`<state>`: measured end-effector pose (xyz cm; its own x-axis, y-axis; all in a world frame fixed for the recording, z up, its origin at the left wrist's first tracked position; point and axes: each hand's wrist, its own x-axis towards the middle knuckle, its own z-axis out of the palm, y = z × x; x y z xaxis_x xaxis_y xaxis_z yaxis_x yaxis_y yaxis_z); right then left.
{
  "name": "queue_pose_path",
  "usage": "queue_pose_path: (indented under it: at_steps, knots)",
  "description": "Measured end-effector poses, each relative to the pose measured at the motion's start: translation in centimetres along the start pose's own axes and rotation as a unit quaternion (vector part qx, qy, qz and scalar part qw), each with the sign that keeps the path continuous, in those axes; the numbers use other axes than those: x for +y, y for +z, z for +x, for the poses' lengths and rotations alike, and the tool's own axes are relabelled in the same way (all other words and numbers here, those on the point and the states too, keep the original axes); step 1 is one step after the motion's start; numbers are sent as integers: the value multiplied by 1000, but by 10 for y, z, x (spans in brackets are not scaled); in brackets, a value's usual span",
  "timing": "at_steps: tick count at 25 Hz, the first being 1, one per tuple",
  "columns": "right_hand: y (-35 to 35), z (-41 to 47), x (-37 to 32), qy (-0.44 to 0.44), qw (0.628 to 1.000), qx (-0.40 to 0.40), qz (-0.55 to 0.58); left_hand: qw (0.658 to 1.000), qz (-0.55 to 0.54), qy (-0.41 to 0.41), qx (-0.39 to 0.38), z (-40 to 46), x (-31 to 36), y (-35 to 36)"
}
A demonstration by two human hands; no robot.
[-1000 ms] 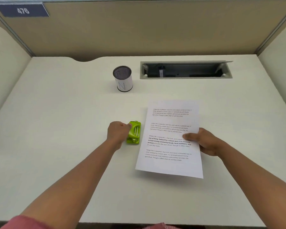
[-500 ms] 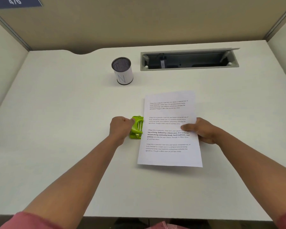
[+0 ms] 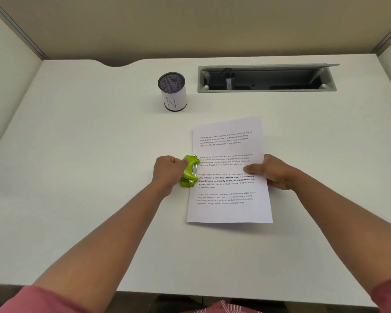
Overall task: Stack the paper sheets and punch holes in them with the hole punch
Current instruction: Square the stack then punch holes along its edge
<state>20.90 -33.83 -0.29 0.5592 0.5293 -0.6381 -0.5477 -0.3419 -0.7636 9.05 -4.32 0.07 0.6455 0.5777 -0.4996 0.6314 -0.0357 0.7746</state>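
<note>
Now the left hand [image 3: 168, 171] grips the lime-green hole punch [image 3: 189, 171] while the right hand [image 3: 272, 171] pinches the printed paper sheets [image 3: 228, 195].

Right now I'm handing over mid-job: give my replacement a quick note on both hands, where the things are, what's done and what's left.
Left hand grips the green hole punch on the desk, its mouth at the left edge of the paper sheets, mid-height.
Right hand pinches the sheets' right edge, thumb on top.
Done: sheets stacked and brought to the punch.
Left: seat the edge fully, press down. No holes visible yet.
</note>
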Motion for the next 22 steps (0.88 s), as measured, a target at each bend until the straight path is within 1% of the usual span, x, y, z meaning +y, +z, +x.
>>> queue_pose_path:
  at_steps: [16,22]
  knots:
    - [2,6,1,-2,1000,3,-20,1000,-14,-5,-10,-8,3,-1]
    - [4,5,-1,-3,1000,1,-17,999,-21,-7,-30,-9,6,-4]
